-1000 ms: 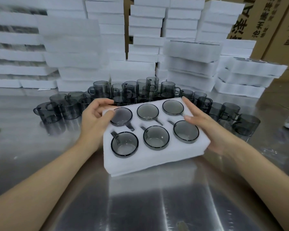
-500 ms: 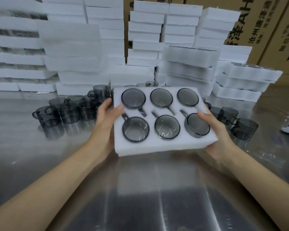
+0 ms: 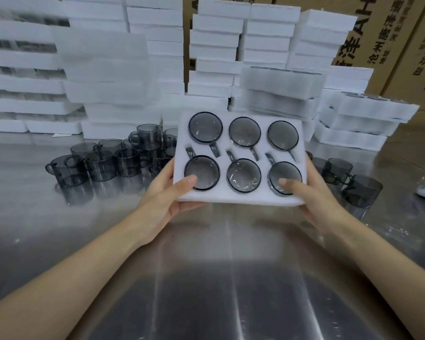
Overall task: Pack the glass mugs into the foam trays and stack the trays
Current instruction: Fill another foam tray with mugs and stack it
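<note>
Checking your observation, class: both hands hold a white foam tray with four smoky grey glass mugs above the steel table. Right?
No: the head view shows six smoky grey glass mugs in the white foam tray; left hand and right hand hold it above the steel table.

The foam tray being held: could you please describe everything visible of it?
The foam tray is a thick white rectangular slab; six round pockets in two rows each hold a smoky glass mug. Tilted toward the camera, it is gripped at both near corners by the left hand and right hand, thumbs on top.
</note>
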`<control>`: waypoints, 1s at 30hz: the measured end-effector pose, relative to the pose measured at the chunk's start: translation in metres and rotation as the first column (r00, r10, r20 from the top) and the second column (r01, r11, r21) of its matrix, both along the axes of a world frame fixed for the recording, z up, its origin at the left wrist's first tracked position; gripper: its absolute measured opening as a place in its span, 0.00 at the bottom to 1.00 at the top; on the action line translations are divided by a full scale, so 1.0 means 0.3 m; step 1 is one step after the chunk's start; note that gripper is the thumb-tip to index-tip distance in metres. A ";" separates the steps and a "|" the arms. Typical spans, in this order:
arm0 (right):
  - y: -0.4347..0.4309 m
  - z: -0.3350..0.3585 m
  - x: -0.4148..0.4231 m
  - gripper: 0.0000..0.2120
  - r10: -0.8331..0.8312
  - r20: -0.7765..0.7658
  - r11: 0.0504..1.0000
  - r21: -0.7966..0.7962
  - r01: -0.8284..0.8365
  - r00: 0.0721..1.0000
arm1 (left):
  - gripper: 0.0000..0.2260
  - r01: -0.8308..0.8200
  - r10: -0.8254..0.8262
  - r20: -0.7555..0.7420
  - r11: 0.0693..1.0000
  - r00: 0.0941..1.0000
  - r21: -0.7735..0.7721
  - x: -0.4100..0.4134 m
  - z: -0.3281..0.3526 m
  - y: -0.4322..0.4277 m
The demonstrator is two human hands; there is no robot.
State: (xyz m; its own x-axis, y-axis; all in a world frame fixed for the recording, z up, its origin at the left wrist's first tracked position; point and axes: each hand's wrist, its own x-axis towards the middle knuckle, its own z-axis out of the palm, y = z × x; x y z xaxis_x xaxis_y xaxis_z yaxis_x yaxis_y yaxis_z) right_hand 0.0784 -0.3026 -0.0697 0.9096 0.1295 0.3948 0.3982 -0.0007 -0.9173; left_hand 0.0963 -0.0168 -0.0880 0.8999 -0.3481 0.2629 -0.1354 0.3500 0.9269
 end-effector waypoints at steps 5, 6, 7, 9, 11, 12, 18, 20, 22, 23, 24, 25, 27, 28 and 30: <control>0.000 0.023 -0.025 0.38 0.051 -0.004 0.993 -0.106 -0.051 0.999 | 0.25 0.007 -0.007 -0.060 1.000 0.998 -0.001 0.001 -0.013 -0.004; 0.005 0.024 -0.025 0.40 0.045 0.002 0.988 -0.148 -0.044 0.999 | 0.25 -0.009 0.010 -0.057 1.000 0.998 0.019 0.003 -0.015 -0.003; 0.010 0.023 -0.024 0.42 0.041 0.017 0.983 -0.179 -0.037 0.999 | 0.24 -0.025 0.027 -0.047 0.999 0.999 0.046 0.005 -0.016 -0.001; 0.019 0.021 -0.022 0.43 0.040 0.032 0.979 -0.199 -0.033 0.999 | 0.21 -0.046 0.048 -0.037 0.996 0.998 0.074 0.007 -0.018 0.000; 0.018 0.024 -0.023 0.42 0.036 0.023 0.980 -0.197 -0.031 0.999 | 0.19 -0.044 0.048 -0.046 0.997 0.998 0.069 0.008 -0.022 0.000; 0.016 0.025 -0.024 0.41 0.037 0.014 0.981 -0.192 -0.034 0.999 | 0.18 -0.040 0.044 -0.048 0.997 0.998 0.067 0.009 -0.023 0.000; 0.015 0.015 -0.021 0.39 0.044 -0.048 0.982 -0.179 -0.052 0.998 | 0.18 -0.070 0.075 -0.061 0.994 0.995 0.083 0.012 -0.023 0.001; 0.014 0.005 -0.018 0.39 0.040 -0.068 0.981 -0.187 -0.052 0.997 | 0.20 -0.077 0.085 -0.077 0.992 0.993 0.098 0.017 -0.024 0.001; 0.010 -0.006 -0.015 0.37 0.034 -0.075 0.979 -0.200 -0.048 0.997 | 0.22 -0.072 0.082 -0.098 0.993 0.992 0.098 0.018 -0.021 0.003; 0.007 -0.011 -0.015 0.36 0.031 -0.079 0.979 -0.197 -0.046 0.996 | 0.22 -0.071 0.081 -0.104 0.993 0.991 0.097 0.016 -0.019 0.003; 0.003 -0.014 -0.013 0.35 0.029 -0.080 0.980 -0.194 -0.044 0.996 | 0.22 -0.074 0.084 -0.106 0.993 0.991 0.094 0.017 -0.021 0.003; -0.005 -0.016 -0.018 0.35 0.024 -0.080 0.980 -0.194 -0.039 0.997 | 0.21 -0.081 0.091 -0.108 0.993 0.990 0.089 0.016 -0.020 0.002; -0.002 -0.011 -0.013 0.32 0.026 -0.059 0.976 -0.213 -0.038 0.998 | 0.18 -0.118 0.124 -0.120 0.991 0.985 0.057 0.015 -0.014 0.001; 0.000 -0.006 -0.005 0.29 0.037 -0.059 0.982 -0.181 -0.047 0.998 | 0.17 -0.148 0.149 -0.130 0.989 0.980 0.011 0.019 -0.012 0.001; 0.004 0.003 0.013 0.23 0.026 -0.093 0.999 -0.037 -0.029 0.995 | 0.15 -0.228 0.203 -0.191 0.967 0.960 -0.115 0.024 0.001 0.005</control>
State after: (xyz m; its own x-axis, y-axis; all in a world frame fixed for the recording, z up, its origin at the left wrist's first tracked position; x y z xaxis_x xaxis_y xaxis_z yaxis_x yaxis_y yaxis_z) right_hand 0.0822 -0.3013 -0.0688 0.9378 0.1681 0.3037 0.3123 -0.0267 -0.9496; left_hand 0.1034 -0.0155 -0.0878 0.9858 -0.1130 0.1245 -0.0603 0.4537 0.8891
